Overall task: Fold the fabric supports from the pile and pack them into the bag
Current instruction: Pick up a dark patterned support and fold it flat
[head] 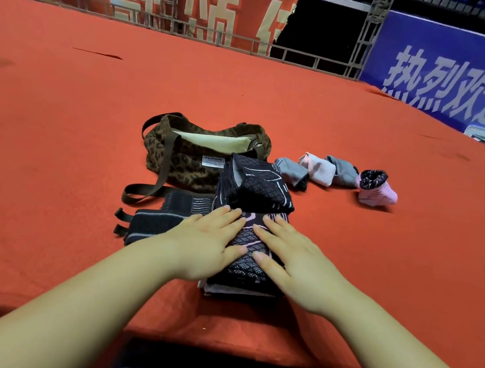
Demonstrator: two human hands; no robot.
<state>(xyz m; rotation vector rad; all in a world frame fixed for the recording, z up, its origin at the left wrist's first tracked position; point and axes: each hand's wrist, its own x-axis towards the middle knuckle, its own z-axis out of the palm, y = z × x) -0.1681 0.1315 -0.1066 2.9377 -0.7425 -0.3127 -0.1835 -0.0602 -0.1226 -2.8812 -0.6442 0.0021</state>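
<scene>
A black patterned fabric support [248, 245] lies flat on the red cloth in front of me, on top of a small pile with a pale pink edge showing beneath. My left hand [207, 240] and my right hand [290, 256] both press flat on it, fingers straight. Just behind them sits a folded black support [256, 185]. A dark strapped support [155, 219] lies to the left. The leopard-print bag [189, 159] stands open behind, its cream lining showing.
Several folded grey and pink supports [339, 173] lie in a row to the right of the bag. The bag's brown strap [143, 190] trails toward the dark support. Red cloth stretches all around; banners and a metal rail stand at the far edge.
</scene>
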